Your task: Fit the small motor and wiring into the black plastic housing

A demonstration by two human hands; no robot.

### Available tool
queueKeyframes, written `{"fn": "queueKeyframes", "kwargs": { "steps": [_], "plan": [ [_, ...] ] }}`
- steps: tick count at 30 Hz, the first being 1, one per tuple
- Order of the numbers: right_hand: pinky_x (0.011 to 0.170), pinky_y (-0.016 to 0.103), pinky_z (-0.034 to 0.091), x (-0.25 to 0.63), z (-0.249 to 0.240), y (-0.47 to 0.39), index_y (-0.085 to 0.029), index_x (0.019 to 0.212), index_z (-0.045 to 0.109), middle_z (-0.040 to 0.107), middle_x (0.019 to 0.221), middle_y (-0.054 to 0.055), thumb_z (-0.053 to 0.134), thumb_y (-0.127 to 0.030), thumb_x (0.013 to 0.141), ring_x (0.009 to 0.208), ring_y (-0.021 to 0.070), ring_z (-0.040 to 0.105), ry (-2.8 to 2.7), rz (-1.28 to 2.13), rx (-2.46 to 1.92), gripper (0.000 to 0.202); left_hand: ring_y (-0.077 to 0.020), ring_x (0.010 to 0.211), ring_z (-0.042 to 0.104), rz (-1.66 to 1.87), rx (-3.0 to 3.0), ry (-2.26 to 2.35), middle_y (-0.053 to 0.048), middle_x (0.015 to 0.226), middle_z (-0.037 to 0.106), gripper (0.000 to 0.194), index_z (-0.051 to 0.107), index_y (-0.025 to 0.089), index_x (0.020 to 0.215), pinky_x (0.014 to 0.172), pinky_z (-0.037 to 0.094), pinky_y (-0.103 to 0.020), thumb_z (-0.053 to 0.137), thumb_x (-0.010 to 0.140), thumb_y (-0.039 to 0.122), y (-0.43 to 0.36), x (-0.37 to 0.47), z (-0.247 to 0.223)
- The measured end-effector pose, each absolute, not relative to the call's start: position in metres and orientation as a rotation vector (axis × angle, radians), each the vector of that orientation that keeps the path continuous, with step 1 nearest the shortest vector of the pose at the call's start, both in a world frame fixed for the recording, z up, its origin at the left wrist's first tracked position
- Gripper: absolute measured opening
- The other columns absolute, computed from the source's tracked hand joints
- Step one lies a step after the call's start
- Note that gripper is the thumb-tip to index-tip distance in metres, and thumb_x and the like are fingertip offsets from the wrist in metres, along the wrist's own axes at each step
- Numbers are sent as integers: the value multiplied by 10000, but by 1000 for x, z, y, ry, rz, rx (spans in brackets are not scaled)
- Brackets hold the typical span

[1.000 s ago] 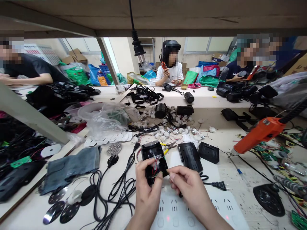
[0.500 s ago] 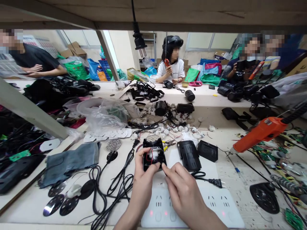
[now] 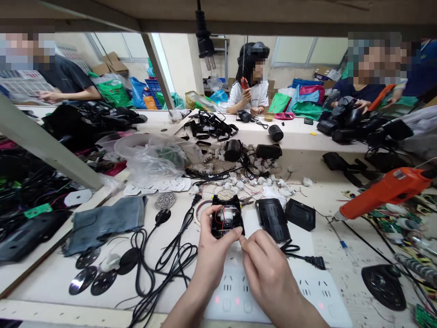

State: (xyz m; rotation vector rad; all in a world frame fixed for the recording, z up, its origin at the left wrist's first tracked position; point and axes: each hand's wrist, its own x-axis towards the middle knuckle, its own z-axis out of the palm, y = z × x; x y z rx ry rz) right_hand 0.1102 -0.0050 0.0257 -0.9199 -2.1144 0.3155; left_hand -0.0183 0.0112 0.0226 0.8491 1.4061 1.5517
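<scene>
The left hand [image 3: 212, 248] grips an opened black housing [image 3: 226, 222] by its side, above the white power strip [image 3: 307, 291]. The right hand [image 3: 264, 264] pinches its lower edge. It appears light and rigid; its exposed red wires look fragile, so hold it by the shell.

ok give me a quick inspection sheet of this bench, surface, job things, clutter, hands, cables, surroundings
surface: pale worktable, scuffed, crowded with parts.
job's things: open black housing with a small motor and red wires showing inside; it sits just beyond a white power strip.
clutter: black cover, grey cloth, clear plastic bag, small white parts, orange power tool.
grippers: left hand grips the housing's near edge; right hand pinches at its lower right corner.
cables: black power cords coiled left of the hands.
surroundings: other people working at the far bench.
</scene>
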Motion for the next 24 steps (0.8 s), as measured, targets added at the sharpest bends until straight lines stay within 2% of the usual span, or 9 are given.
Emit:
{"fn": "queueKeyframes", "kwargs": {
  "steps": [3, 8, 11, 15, 17, 20, 24],
  "plan": [
    [611, 350, 495, 109, 22, -7, -97, 971, 615, 504, 782, 83, 363, -20, 969, 697, 222, 512, -2151, 203, -910, 263, -167, 958, 539, 1510, 889, 1435, 35, 1049, 566, 477, 504, 291, 1091, 881, 418, -283, 711, 670, 206, 11, -21, 20],
    [590, 261, 488, 130, 35, 5, -165, 870, 657, 587, 771, 35, 492, -127, 985, 671, 168, 595, -2036, 634, -910, 204, -188, 943, 548, 1394, 1030, 1462, 20, 1020, 580, 456, 507, 272, 1096, 885, 420, -301, 701, 685, 241, 6, -32, 18],
    [595, 241, 474, 137, 52, 17, -177, 882, 682, 597, 771, 17, 560, -142, 968, 674, 150, 600, -1921, 571, -949, 154, -191, 916, 562, 1305, 1047, 1427, 18, 1013, 589, 463, 496, 272, 1104, 855, 435, -305, 706, 692, 267, 2, -34, 19],
    [664, 282, 498, 122, 65, 28, -139, 1088, 678, 555, 906, 76, 459, -66, 964, 783, 182, 560, -2091, 411, -716, 262, -213, 1026, 568, 1266, 1075, 1400, 4, 1068, 596, 465, 508, 257, 1083, 932, 424, -316, 706, 663, 235, -2, -28, 24],
    [678, 322, 508, 113, 65, 31, -132, 1033, 679, 532, 954, 104, 412, -56, 951, 818, 209, 527, -2243, 343, -653, 290, -212, 1071, 565, 1259, 1084, 1385, 2, 1092, 604, 461, 512, 254, 1084, 970, 409, -314, 688, 660, 201, -4, -27, 28],
    [682, 342, 518, 109, 59, 32, -135, 881, 641, 509, 953, 107, 401, -78, 966, 828, 216, 503, -2349, 318, -688, 261, -202, 1030, 577, 1239, 1076, 1368, 8, 1078, 612, 462, 515, 258, 1090, 946, 419, -307, 679, 665, 183, -6, -29, 31],
    [696, 349, 533, 120, 54, 29, -132, 929, 608, 525, 969, 114, 362, -34, 967, 865, 220, 510, -2408, 313, -637, 267, -192, 975, 561, 1234, 1049, 1341, 15, 1059, 594, 482, 532, 261, 1072, 877, 430, -288, 703, 632, 166, -8, -31, 29]
  ]
}}
